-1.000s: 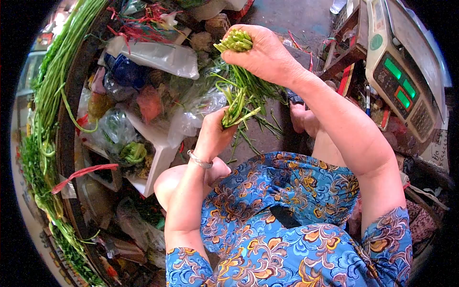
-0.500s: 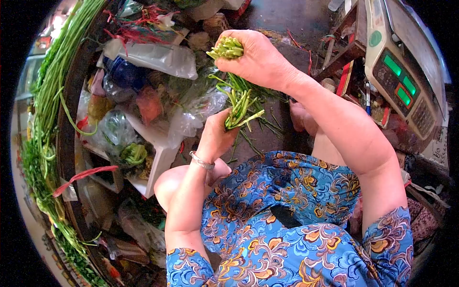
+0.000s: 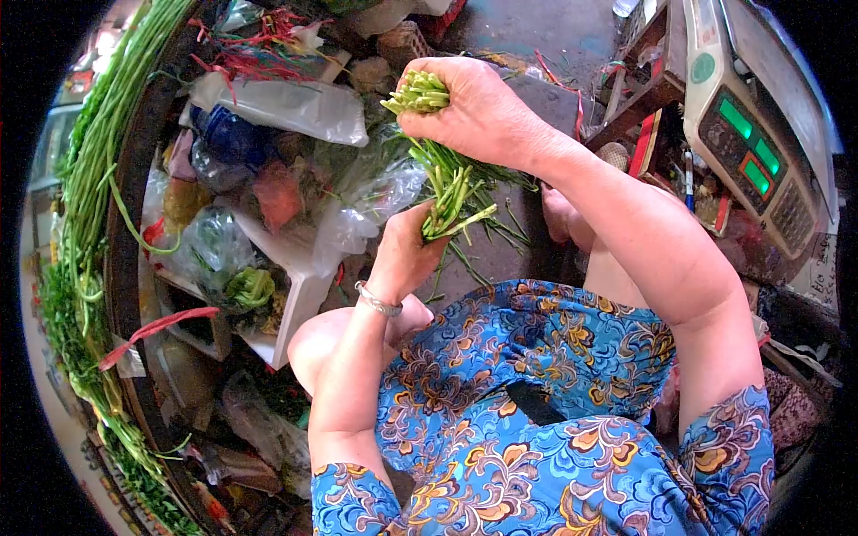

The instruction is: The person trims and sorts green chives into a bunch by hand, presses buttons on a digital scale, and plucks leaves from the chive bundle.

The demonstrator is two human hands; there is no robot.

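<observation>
My right hand [image 3: 478, 103] is closed around a tight bunch of green stems [image 3: 424, 93], their cut ends poking out to the left past the thumb. Below it, my left hand [image 3: 409, 248] grips a looser, smaller bunch of green stems [image 3: 450, 198], whose ends point up and to the right at uneven lengths. A bracelet circles the left wrist. Loose green stalks [image 3: 500, 228] lie on the floor beneath both hands. The leafy parts of the right bunch are mostly hidden behind that hand and forearm.
A digital scale [image 3: 760, 134] with lit green displays stands at the right. Long green stalks [image 3: 89, 170] hang over the curved ledge on the left. Between lie a white foam box [image 3: 295, 308], plastic bags [image 3: 210, 237], a cut green vegetable [image 3: 250, 288] and red ties [image 3: 259, 45].
My right hand has shifted slightly left with its bunch. My left hand stays nearly in place, still holding its stems.
</observation>
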